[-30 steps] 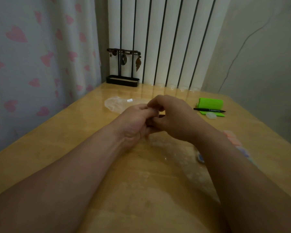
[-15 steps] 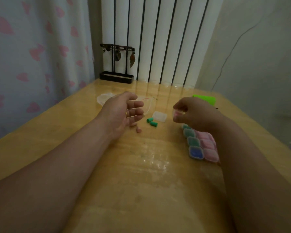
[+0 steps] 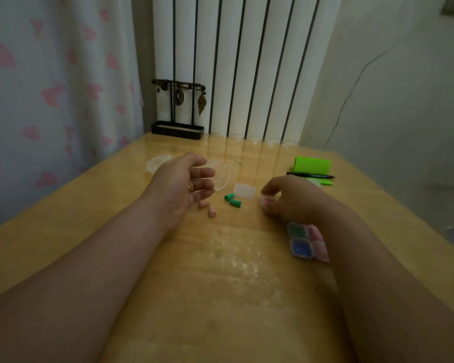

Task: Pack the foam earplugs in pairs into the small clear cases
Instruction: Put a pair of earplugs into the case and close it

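Note:
My right hand (image 3: 291,199) grips a small clear case with pink earplugs (image 3: 267,202) low over the table, at the far end of a row of filled cases (image 3: 302,244) holding green, blue and pink plugs. My left hand (image 3: 186,183) hovers with relaxed, loosely curled fingers and holds nothing. Just beside its fingertips lie two pink earplugs (image 3: 207,208). Two green earplugs (image 3: 232,200) lie between the hands. An empty clear case (image 3: 244,191) sits behind the green pair.
A clear plastic bag (image 3: 224,174) lies behind my left hand. At the back right are a green block (image 3: 312,165) and a black pen (image 3: 311,175). A black jewellery stand (image 3: 178,111) stands at the far edge by the radiator. The wooden table (image 3: 220,284) fills the foreground.
My hands were joined in the middle a second ago and have parted. My right hand has carried the pink-filled case right and down toward the row of cases. The left hand has stayed open.

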A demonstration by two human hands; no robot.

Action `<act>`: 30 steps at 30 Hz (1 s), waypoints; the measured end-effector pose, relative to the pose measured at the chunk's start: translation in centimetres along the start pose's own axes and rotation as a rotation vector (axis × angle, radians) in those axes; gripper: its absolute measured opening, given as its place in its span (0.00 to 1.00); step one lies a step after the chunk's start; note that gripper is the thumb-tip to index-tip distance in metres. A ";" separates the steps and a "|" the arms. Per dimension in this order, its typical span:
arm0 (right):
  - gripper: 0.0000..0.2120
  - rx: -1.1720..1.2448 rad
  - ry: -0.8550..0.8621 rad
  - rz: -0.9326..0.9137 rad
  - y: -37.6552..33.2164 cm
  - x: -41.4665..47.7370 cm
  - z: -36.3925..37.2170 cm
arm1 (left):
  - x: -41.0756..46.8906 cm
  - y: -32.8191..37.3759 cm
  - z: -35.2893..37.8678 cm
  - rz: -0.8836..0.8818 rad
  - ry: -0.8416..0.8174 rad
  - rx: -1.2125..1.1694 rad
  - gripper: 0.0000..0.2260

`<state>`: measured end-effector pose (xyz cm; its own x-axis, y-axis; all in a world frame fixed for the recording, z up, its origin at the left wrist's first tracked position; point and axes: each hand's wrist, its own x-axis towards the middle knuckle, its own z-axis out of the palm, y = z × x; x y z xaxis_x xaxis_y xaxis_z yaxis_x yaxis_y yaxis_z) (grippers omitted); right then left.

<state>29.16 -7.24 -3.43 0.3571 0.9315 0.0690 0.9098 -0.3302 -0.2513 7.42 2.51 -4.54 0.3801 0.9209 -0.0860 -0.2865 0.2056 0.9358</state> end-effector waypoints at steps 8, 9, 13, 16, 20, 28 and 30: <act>0.24 0.057 -0.020 0.011 0.0 -0.2 -0.1 | 0.6 0.9 -1.3 0.027 0.101 -0.091 0.09; 0.26 0.085 -0.003 0.023 0.2 -0.1 0.0 | 0.7 0.8 -1.4 0.027 0.106 -0.094 0.09; 0.20 0.296 0.323 0.089 2.0 1.6 -0.4 | 0.9 0.5 -1.2 0.031 0.118 -0.077 0.11; 0.18 0.360 0.420 0.185 4.2 3.3 -1.0 | 1.0 0.3 -1.0 0.046 0.114 -0.049 0.11; 0.21 0.179 0.352 0.260 7.6 5.9 -1.6 | 0.6 -0.1 -0.5 0.045 -0.029 -0.128 0.20; 0.24 -0.138 0.050 0.301 10.2 8.3 -1.1 | -0.1 -0.2 -0.1 0.050 -0.175 -0.145 0.26; 0.22 -0.146 0.041 0.307 10.1 8.3 -0.7 | -0.2 -0.1 -0.1 0.032 -0.180 -0.101 0.26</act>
<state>41.49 -2.91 -4.72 0.6244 0.7794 0.0509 0.7782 -0.6152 -0.1260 7.28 2.31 -4.69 0.5176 0.8555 0.0143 -0.3845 0.2177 0.8971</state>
